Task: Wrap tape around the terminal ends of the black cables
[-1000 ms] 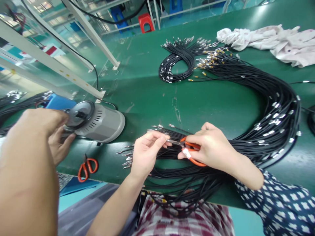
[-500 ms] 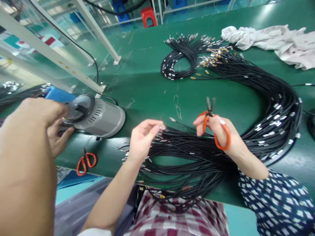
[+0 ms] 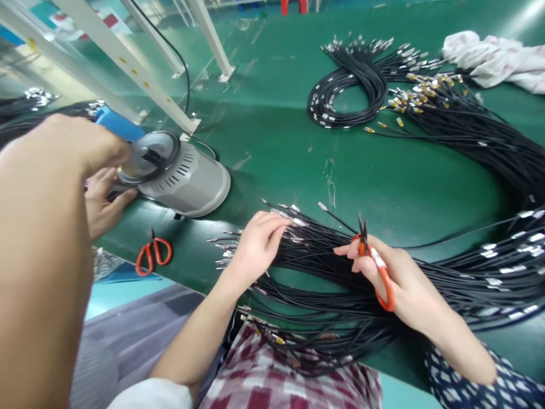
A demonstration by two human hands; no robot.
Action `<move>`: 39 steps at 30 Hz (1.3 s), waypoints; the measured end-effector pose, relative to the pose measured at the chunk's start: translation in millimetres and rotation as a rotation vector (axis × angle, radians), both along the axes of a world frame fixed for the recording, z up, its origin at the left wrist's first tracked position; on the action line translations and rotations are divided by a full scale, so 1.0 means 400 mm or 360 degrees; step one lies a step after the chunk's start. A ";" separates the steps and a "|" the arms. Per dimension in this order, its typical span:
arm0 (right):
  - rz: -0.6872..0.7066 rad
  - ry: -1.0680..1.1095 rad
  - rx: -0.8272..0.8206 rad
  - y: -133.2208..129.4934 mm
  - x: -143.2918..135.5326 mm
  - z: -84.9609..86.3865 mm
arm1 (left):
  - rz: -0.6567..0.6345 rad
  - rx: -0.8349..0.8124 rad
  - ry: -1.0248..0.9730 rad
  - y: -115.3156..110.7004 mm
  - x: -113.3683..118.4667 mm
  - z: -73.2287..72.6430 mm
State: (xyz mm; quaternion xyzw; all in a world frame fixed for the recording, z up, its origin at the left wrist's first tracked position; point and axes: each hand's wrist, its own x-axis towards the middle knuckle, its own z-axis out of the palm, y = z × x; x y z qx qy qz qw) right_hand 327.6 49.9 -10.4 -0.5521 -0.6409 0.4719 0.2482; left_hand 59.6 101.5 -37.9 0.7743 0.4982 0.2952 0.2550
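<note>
My left hand (image 3: 260,245) is pinched over the silver tips of a bundle of black cables (image 3: 323,255), its thumb and forefinger together at a cable end. Just which cable lies between the fingers is hard to make out. To the right, over the same bundle, my right hand (image 3: 394,278) grips orange-handled scissors (image 3: 385,287), fingers through the loops. Their dark blades point away from me, slightly parted, with nothing between them. One cable end (image 3: 322,206) sticks out apart from the bundle, between and beyond my hands.
At the left, a co-worker's hands (image 3: 104,207) are at a grey machine (image 3: 187,176) with a round disc. Red-handled scissors (image 3: 154,254) lie near the table edge. Farther back are a coiled cable bundle (image 3: 317,108), yellow-tipped cables (image 3: 430,94), a white cloth (image 3: 489,57) and metal posts (image 3: 213,45).
The view has turned, moving the table contents. The scissors' blades have come closer together, and my right hand has lowered. My left fingers now reach over more of the cable tips.
</note>
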 end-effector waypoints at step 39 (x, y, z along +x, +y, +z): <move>0.0105 -0.0401 0.0453 0.036 -0.017 -0.047 | -0.0314 0.0058 0.0120 0.054 0.053 -0.010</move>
